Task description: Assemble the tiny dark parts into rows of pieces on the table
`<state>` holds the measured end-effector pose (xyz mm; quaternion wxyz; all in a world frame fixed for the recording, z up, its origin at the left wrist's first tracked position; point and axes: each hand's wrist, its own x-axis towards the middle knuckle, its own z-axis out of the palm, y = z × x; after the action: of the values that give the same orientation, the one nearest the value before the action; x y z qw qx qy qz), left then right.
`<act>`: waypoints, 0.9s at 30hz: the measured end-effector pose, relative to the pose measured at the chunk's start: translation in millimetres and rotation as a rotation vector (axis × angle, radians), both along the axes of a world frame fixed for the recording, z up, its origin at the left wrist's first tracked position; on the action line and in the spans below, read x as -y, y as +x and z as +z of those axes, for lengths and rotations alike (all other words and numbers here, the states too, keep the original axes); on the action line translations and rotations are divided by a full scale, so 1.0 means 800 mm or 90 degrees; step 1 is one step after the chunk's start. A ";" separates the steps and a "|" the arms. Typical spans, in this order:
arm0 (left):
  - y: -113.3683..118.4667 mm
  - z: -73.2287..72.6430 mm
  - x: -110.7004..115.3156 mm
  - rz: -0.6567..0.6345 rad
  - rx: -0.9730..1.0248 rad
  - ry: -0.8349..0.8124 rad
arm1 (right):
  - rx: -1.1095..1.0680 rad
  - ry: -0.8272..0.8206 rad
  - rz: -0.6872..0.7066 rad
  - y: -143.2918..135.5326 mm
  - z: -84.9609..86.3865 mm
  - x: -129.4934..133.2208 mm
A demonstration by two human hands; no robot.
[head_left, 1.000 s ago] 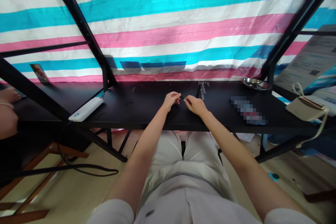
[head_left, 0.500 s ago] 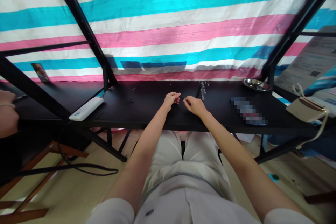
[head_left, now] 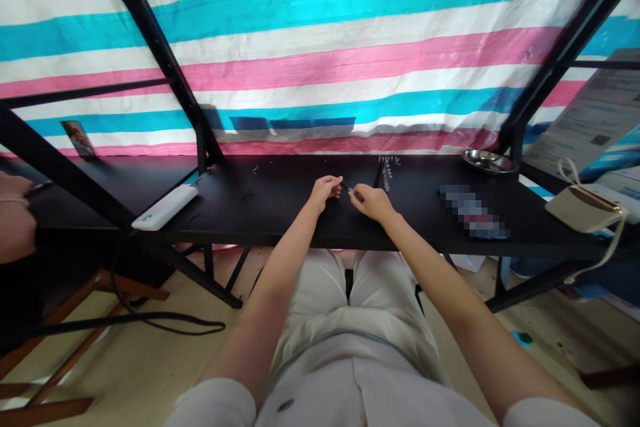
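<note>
Above the black table, my left hand (head_left: 327, 191) pinches one end of a thin black stick-like piece (head_left: 346, 183). My right hand (head_left: 370, 201) is closed at the other end, where a small pale or clear bit shows at the fingertips. Too little is visible to tell what kind of thing this is. Just beyond my right hand lie a row of small clear pieces (head_left: 387, 175) and, beside it, thin black pieces (head_left: 379, 173). Tiny white bits (head_left: 389, 159) are lined up behind them.
The black table (head_left: 280, 213) holds a white power-strip-like block (head_left: 166, 207) at left, a round metal dish (head_left: 488, 161) at back right, a blurred-out flat item (head_left: 473, 212) and a beige purse (head_left: 583, 207). Another person's hand (head_left: 15, 193) is at far left. Black frame posts (head_left: 165, 47) flank the table.
Both hands stay in nearly the same place. The fingertips have shifted slightly, and a pale bit now shows more plainly at my right fingertips.
</note>
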<state>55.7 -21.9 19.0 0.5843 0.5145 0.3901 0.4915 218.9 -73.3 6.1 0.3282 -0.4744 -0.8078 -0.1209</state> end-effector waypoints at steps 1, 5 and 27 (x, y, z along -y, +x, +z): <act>0.000 0.000 0.000 0.001 -0.002 0.001 | -0.002 0.000 -0.001 0.000 0.000 0.000; -0.002 0.002 -0.001 0.020 0.007 -0.001 | -0.012 0.005 -0.008 0.001 0.001 0.003; -0.002 -0.002 -0.007 0.142 -0.023 0.057 | -0.001 -0.131 -0.047 0.007 -0.004 -0.006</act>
<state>54.5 -16.6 17.5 0.4952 0.5023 0.4329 0.5613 224.8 -68.4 3.0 0.2739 -0.5350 -0.7977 -0.0490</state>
